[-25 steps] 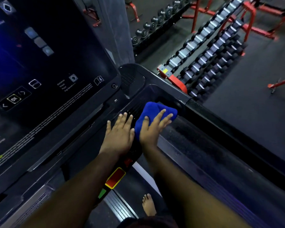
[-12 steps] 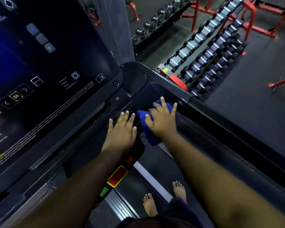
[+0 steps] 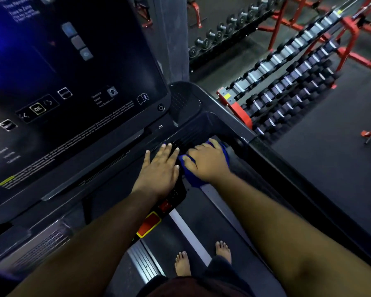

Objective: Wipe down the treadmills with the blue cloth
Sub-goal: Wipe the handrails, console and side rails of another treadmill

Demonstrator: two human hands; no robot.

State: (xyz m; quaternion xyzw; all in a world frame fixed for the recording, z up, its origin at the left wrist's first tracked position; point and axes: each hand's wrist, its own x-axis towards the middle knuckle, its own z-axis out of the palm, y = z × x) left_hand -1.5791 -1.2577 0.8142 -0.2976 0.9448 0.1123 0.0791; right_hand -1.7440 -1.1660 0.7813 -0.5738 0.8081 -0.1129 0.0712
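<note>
I had both hands on the one treadmill console (image 3: pixel 107 168) in front of me. My left hand (image 3: pixel 159 170) lay flat on the dark ledge below the screen, its four fingers (image 3: pixel 166 150) straight and close together, the thumb spread off to the left, holding nothing. My right hand (image 3: pixel 208 160) pressed down on the single blue cloth (image 3: pixel 193 179), just beside my left hand; the thumb and first fingers curled round the cloth so that blue showed between them, and more of it stuck out under my wrist and past the far side of my hand. The cloth sat in the recessed tray (image 3: pixel 223 127) at the right corner of the console, against its ribbed floor.

One large screen (image 3: pixel 73 78) filled the upper left, dark with a blue glow, an OK button (image 3: pixel 37 108) near its lower edge. Below my left wrist was one red and yellow stop button (image 3: pixel 148 227). The belt (image 3: pixel 193 211) ran under my arms with one pale stripe along it, and my two bare feet (image 3: pixel 182 263) stood on it, one on each side of the stripe.

Out past the right rail (image 3: pixel 308 189) I could see two dumbbell racks: one red-framed rack (image 3: pixel 287 82) with several tiers, and one black rack (image 3: pixel 223 37) farther off against the wall. The dumbbells were too many and too blurred for me to count.
</note>
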